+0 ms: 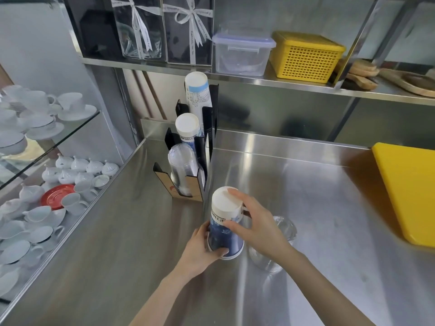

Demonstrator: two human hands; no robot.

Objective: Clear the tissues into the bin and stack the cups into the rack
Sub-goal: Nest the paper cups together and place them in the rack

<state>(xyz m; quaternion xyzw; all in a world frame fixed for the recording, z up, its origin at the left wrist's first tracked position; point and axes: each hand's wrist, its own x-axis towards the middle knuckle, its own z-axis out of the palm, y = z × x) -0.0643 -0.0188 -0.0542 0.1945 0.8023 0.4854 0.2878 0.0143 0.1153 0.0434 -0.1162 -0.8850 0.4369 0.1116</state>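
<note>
Rack (188, 191) with stacked cups (187, 128)

On a steel counter (141, 243), an upturned paper cup (226, 222) stands between the left hand (202, 248) and right hand (256, 227), both touching it. A plastic cup (280, 245) sits just right. Behind, the cup rack (188, 165) holds three stacks. A cutting board (409, 189) lies far right.
</note>
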